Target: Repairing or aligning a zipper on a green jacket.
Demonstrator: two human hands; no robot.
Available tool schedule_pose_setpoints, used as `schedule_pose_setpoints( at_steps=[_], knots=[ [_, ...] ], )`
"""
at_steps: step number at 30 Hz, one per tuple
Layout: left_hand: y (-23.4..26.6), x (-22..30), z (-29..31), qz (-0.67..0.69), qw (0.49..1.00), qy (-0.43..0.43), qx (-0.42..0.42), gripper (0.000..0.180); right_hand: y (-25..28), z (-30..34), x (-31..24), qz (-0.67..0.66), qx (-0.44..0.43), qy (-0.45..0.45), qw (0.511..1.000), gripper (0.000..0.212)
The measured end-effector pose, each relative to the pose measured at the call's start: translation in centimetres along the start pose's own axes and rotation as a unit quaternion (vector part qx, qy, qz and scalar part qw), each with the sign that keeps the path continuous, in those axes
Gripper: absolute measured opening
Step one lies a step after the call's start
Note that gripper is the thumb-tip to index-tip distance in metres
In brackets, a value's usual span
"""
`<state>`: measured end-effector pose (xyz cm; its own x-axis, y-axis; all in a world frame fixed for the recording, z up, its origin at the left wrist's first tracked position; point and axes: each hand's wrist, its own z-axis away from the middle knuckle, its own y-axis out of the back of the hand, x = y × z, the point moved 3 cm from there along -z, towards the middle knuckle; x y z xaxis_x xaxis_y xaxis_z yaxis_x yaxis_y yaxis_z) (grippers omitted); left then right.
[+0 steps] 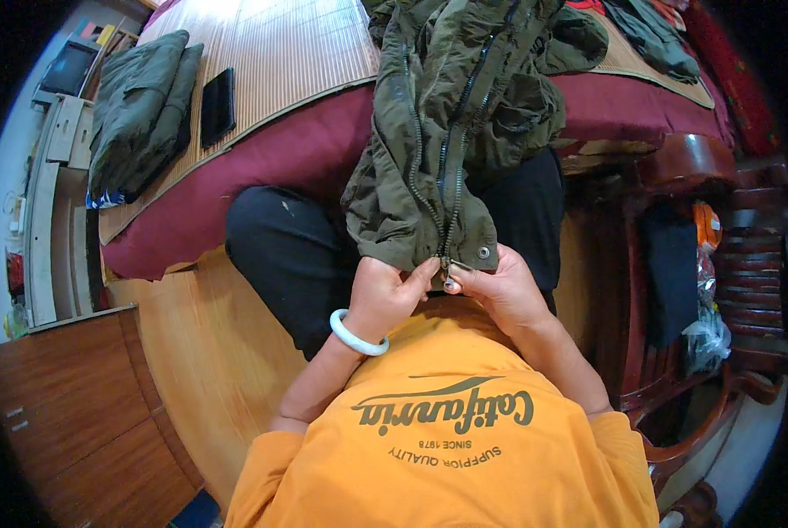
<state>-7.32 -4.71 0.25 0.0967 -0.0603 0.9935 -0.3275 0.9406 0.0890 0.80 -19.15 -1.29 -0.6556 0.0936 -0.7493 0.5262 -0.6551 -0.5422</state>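
Note:
A dark olive-green jacket (425, 176) hangs over the bed's edge, its lower hem across my lap. Down its front run the metal teeth of a zipper (447, 207), joined near the hem and parting higher up. At the zipper's bottom end, my left hand (392, 286) pinches the left side of the hem between thumb and fingers. Close beside it, my right hand (504, 286) is closed on the zipper's bottom end, near a metal snap button (484, 253). The fingertips of both hands almost meet. A pale bangle (359, 334) circles my left wrist.
On the bed's bamboo mat (271, 53) lie folded dark-green clothes (139, 106) and a black phone (218, 107). To the right stands a dark red wooden chair (627, 290) with a dark cloth and plastic bags on it. Brown wooden cabinets (77, 414) are at lower left.

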Motion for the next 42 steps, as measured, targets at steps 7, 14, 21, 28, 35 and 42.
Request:
schedule_pose_setpoints(
  at_steps=[7,14,21,28,35,42],
  knots=[
    [0.6,0.3,0.8,0.2,0.974,0.107,0.002,0.008,-0.3,-0.2,-0.5,0.064,0.016,0.025,0.998,0.013],
    [0.4,-0.4,1.0,0.289,0.945,0.151,-0.024,0.01,0.2,-0.3,0.4,0.07,0.005,0.028,0.997,0.013],
    [-0.9,0.3,1.1,0.144,0.988,0.026,0.05,0.009,0.3,-0.3,1.4,-0.011,0.03,0.034,0.999,0.007],
    [0.4,-0.8,0.8,0.192,0.979,0.044,-0.047,0.009,-0.5,-0.1,0.9,-0.106,-0.009,-0.007,0.994,0.007],
    [-0.1,-0.8,1.2,0.127,0.991,0.036,-0.033,0.008,0.0,-0.1,2.0,-0.116,0.031,0.016,0.993,0.006],
    [0.4,-1.0,1.2,0.183,0.978,0.085,-0.046,0.012,0.2,-0.7,2.4,-0.142,-0.04,-0.076,0.986,0.009]
  ],
)
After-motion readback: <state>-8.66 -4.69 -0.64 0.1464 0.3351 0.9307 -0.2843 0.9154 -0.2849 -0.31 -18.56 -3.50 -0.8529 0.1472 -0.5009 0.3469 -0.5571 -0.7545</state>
